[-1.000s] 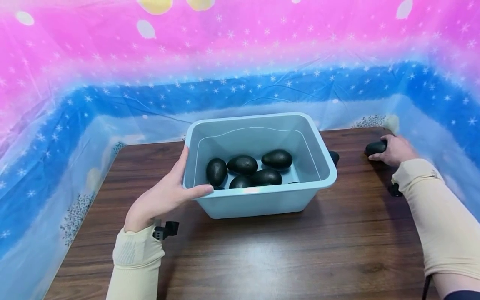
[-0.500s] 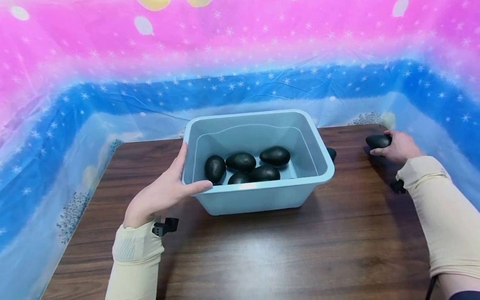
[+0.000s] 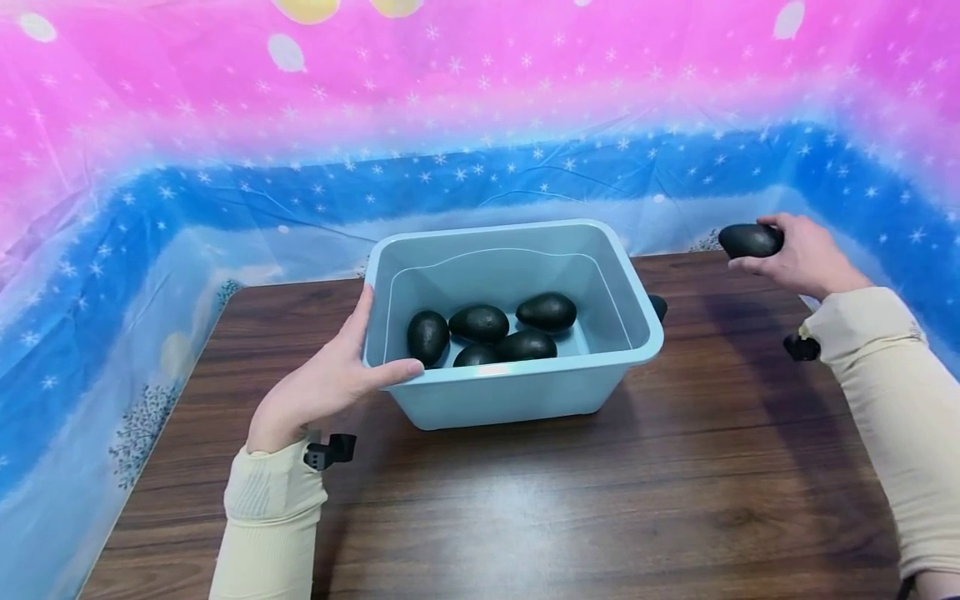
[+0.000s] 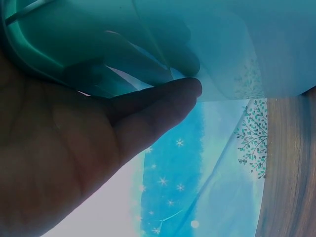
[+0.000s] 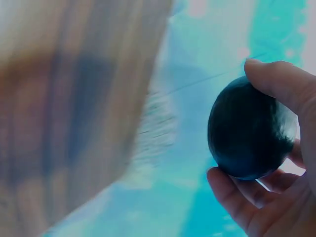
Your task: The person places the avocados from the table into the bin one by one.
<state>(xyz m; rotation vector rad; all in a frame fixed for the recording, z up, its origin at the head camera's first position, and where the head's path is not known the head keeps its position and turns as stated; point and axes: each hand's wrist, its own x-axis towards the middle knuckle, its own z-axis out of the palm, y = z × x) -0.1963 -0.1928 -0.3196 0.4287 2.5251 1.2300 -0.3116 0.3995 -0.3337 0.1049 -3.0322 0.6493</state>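
Our right hand (image 3: 804, 257) grips a dark avocado (image 3: 750, 240), thumb curled over the top and fingers (image 5: 232, 197) cupped beneath, as the right wrist view shows. We hold it in the air above the far right corner of the wooden table (image 3: 600, 500). Its long axis lies roughly level, running left to right, with one end pointing toward the blue tub (image 3: 517, 392) and the other tucked into our palm.

Our left hand (image 3: 322, 387) clasps the tub's near left corner, thumb hooked over the rim and fingers against the outer wall. Inside the tub lie five avocados (image 3: 480, 323), close together. One more avocado (image 3: 658, 307) sits on the table just behind the tub's right wall.
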